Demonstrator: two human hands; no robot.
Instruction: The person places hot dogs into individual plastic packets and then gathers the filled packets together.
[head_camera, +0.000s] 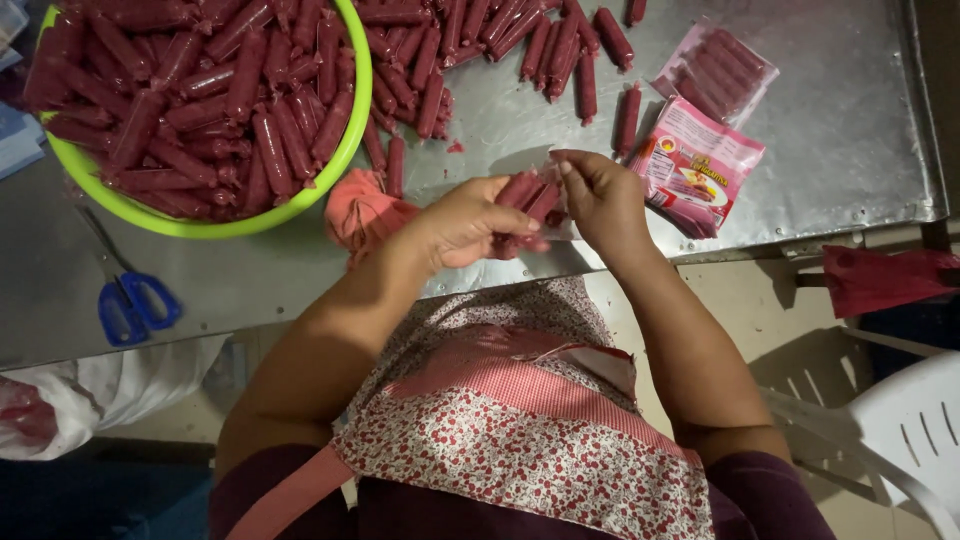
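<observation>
A green basin (205, 228) heaped with red sausages (190, 90) sits at the far left of the steel table (840, 130). Blue-handled scissors (135, 305) lie near the table's near edge. Loose sausages (480, 40) lie along the far edge. Filled packets (700, 165) lie toward the right edge. A white plastic chair (900, 420) stands off the table's near right corner.

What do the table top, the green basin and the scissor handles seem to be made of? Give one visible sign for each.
Table top: probably sheet metal, dull grey with a scuffed sheen.
Green basin: likely plastic, with a bright, even colour and a smooth rim.
Scissor handles: probably plastic, glossy blue moulded loops.
</observation>
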